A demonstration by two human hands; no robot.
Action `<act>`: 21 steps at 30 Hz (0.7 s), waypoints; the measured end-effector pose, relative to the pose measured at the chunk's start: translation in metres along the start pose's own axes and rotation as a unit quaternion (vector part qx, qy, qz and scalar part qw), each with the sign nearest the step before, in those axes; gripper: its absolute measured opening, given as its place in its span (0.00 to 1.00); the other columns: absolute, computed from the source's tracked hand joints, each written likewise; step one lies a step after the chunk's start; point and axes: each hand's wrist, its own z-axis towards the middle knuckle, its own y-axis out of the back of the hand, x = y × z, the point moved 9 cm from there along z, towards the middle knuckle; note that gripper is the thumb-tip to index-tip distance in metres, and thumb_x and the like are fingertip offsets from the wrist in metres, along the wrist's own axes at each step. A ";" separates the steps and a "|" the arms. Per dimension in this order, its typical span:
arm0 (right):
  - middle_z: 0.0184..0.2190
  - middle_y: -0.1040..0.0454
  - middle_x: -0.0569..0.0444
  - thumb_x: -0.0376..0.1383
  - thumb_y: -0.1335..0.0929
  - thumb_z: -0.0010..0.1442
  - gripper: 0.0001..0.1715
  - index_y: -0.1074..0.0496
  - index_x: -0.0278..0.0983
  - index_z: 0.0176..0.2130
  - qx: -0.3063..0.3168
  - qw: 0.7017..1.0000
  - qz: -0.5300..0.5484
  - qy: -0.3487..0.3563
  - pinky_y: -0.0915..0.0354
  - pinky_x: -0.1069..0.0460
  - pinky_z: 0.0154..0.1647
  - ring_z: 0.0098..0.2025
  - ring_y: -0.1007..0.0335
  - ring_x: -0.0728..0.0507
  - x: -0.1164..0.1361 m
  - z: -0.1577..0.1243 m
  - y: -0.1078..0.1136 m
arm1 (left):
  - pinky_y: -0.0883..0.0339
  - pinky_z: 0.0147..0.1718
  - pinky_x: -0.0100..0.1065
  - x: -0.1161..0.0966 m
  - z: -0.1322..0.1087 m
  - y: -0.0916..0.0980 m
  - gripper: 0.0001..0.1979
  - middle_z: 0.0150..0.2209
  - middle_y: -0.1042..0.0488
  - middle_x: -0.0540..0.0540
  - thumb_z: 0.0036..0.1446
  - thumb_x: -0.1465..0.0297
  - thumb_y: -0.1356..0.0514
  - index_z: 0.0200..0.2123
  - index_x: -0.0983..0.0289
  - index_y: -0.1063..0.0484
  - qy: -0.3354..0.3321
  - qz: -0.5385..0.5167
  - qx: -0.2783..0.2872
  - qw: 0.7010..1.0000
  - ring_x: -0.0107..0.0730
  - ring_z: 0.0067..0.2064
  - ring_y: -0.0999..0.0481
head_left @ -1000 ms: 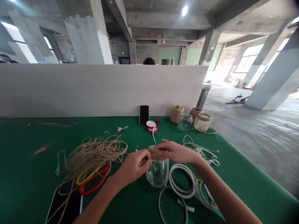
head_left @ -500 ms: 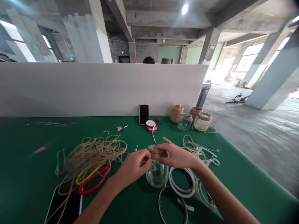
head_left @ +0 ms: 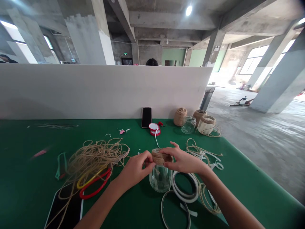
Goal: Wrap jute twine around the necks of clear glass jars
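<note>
A clear glass jar (head_left: 160, 182) stands upright on the green tabletop, its neck wound with rows of brown jute twine (head_left: 158, 158). My left hand (head_left: 140, 163) is at the left side of the neck, thumb and forefinger pinched together on the twine. From the right, my right hand (head_left: 182, 159) grips the wrapped neck, thumb in front and fingers over the rim; its forefinger is raised. The strand between my left fingertips is mostly hidden.
Loose twine (head_left: 100, 156) and red-and-yellow-handled scissors (head_left: 95, 187) lie left, by a tablet (head_left: 65, 206). Tape rolls (head_left: 186, 187) sit right of the jar. Behind are a red-and-white spool (head_left: 154, 128), a phone (head_left: 146, 117), and several jars (head_left: 189, 124) against a white partition (head_left: 102, 92).
My right hand has shifted slightly right and down around the neck, baring a bit more of the wound twine. The left hand keeps its pinch in nearly the same place.
</note>
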 end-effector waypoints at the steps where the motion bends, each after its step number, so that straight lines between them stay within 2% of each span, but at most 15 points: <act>1: 0.25 0.31 0.61 0.31 0.37 0.54 0.21 0.34 0.42 0.48 0.001 1.000 0.005 0.001 0.67 0.34 0.60 0.30 0.33 0.47 -0.001 -0.001 0.000 | 0.45 0.26 0.27 0.002 0.001 0.000 0.05 0.27 0.36 0.47 0.56 0.66 0.48 0.34 0.61 0.38 0.006 -0.010 -0.001 1.000 0.27 0.28 0.36; 5: 0.31 0.29 0.59 0.32 0.37 0.55 0.21 0.35 0.42 0.50 0.013 1.000 0.024 -0.003 0.71 0.33 0.60 0.34 0.33 0.46 -0.006 -0.004 0.000 | 0.45 0.25 0.26 0.006 0.003 0.000 0.19 0.28 0.38 0.46 0.57 0.63 0.47 0.52 0.57 0.41 0.010 -0.022 0.014 1.000 0.26 0.26 0.37; 7: 0.35 0.29 0.57 0.33 0.37 0.56 0.20 0.35 0.42 0.50 0.018 0.999 0.027 -0.009 0.73 0.33 0.60 0.37 0.33 0.46 -0.011 -0.006 0.000 | 0.46 0.25 0.26 0.006 0.005 -0.002 0.23 0.28 0.37 0.47 0.58 0.61 0.47 0.56 0.55 0.44 -0.002 -0.017 0.028 0.999 0.27 0.27 0.37; 13: 0.47 0.33 0.53 0.33 0.36 0.57 0.21 0.37 0.43 0.51 -0.001 1.000 0.020 0.016 0.71 0.35 0.62 0.48 0.36 0.43 -0.019 -0.012 0.005 | 0.48 0.24 0.26 0.005 0.013 -0.008 0.21 0.27 0.38 0.47 0.58 0.59 0.47 0.53 0.58 0.38 -0.028 -0.031 0.053 0.998 0.27 0.27 0.40; 16: 0.47 0.33 0.52 0.32 0.35 0.56 0.21 0.36 0.42 0.50 -0.010 1.000 0.004 0.019 0.70 0.36 0.61 0.51 0.39 0.42 -0.020 -0.015 0.009 | 0.49 0.24 0.26 0.005 0.016 -0.010 0.20 0.25 0.40 0.47 0.57 0.60 0.46 0.51 0.60 0.37 -0.022 -0.033 0.058 0.998 0.26 0.26 0.41; 21: 0.43 0.30 0.52 0.30 0.36 0.54 0.23 0.35 0.40 0.50 0.001 0.999 -0.043 0.013 0.78 0.34 0.60 0.52 0.41 0.40 -0.009 -0.021 0.014 | 0.49 0.24 0.26 -0.005 0.018 -0.013 0.19 0.24 0.40 0.46 0.56 0.62 0.44 0.51 0.59 0.36 -0.032 0.008 0.061 0.998 0.26 0.26 0.40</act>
